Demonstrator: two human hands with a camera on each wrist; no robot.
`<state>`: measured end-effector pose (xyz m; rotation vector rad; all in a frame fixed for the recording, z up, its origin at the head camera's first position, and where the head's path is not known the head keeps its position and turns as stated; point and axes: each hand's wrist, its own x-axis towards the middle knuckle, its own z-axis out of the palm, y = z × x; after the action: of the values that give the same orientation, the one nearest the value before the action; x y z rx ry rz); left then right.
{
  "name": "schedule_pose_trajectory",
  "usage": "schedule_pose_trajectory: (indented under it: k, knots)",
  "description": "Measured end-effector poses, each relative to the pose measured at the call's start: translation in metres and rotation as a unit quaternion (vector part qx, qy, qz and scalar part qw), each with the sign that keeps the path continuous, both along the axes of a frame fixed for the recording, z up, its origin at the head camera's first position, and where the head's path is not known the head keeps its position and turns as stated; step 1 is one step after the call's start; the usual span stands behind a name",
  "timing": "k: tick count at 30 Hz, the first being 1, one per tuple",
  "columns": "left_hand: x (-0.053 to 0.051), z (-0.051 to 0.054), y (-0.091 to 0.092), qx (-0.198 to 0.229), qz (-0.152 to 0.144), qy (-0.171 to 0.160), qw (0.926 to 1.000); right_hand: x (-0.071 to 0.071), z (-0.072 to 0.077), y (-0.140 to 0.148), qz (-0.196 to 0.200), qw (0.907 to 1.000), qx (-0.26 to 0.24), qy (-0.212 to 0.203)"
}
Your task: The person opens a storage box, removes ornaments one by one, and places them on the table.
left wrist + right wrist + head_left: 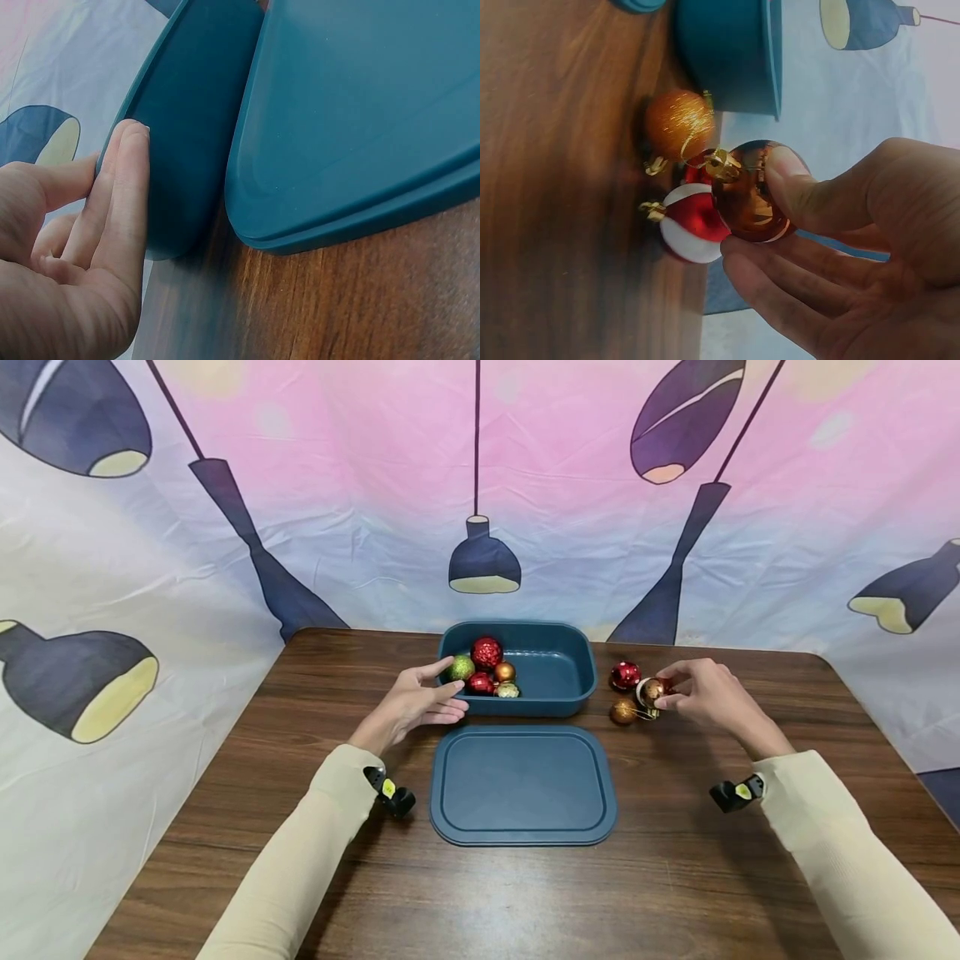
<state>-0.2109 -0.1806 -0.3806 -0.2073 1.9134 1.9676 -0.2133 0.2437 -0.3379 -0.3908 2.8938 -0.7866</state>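
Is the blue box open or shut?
Open: the box shows baubles inside, and its lid lies on the table.

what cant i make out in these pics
Right wrist: most of the red ornament, behind the brown ornament and red-and-white ornament.
Left wrist: inside of the box, behind its wall.
Left wrist: part of the lid, past the right edge.
Head: near end of the table, below the frame.

Studio-like setup: lamp-print cloth (390, 510) backing wooden table (517, 902).
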Motion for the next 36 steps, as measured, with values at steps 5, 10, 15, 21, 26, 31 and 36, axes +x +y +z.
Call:
schedule_pose_trajectory:
  k: [5,10,15,21,26,31,36]
  knots:
    - [0.0,0.0,0.0,-0.004,-0.001,-0.001,1.0,0.003,-0.008,0.007,0.003,1.0,0.005,-0.001]
    - [-0.001,0.0,0.0,-0.005,0.001,0.001,1.0,0.005,-0.015,0.009,0.002,0.9999,0.009,-0.008]
    - [-0.001,0.0,0.0,-0.005,0.001,0.001,1.0,0.006,-0.024,0.011,0.007,0.9999,0.014,0.001]
    - [0.0,0.0,0.0,-0.004,0.003,-0.001,1.0,0.007,-0.03,0.015,0.01,0.9998,0.013,0.009]
    - [0.0,0.0,-0.001,-0.003,0.002,0.0,1.0,0.007,-0.032,0.016,0.014,0.9997,0.016,0.014]
    - [0.001,0.0,-0.001,-0.003,0.003,-0.001,1.0,0.007,-0.032,0.017,0.016,0.9996,0.015,0.016]
    - [0.001,0.0,-0.001,-0.002,0.001,0.001,1.0,0.008,-0.029,0.018,0.014,0.9995,0.021,0.017]
